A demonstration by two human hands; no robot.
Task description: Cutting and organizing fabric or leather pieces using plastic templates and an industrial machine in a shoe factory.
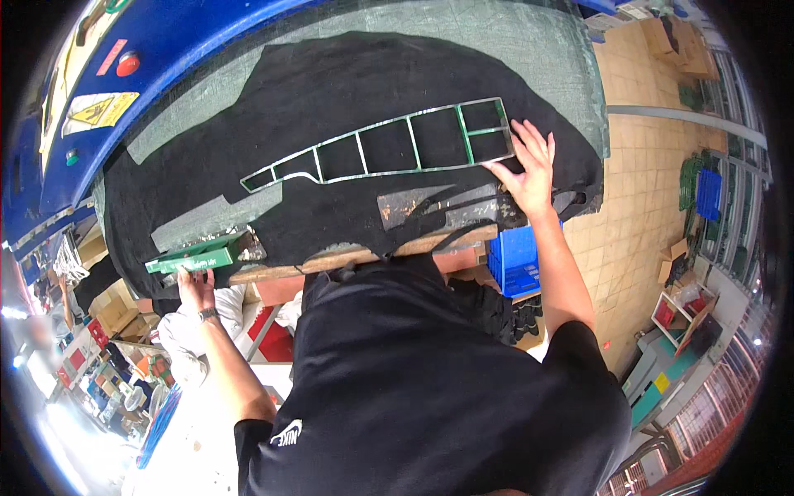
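Observation:
A long steel cutting die (385, 149), divided by cross bars and tapering to the left, lies on a black sheet, likely leather (331, 74). My right hand (532, 169) grips the die's wide right end, thumb at the near edge and fingers along the end bar. At the near left of the table, my left hand (196, 288) has hold of the near side of a green box-like block (198, 255); part of the fingers is hidden by it. A dark watch or band circles my left wrist.
Under the sheet is a worn grey-green board (546, 50) with a wooden front edge (364, 258). A blue machine (174, 54) with a red button (127, 64) borders the far left. Blue crates (517, 269) stand below the table, and tiled floor (641, 190) lies to the right.

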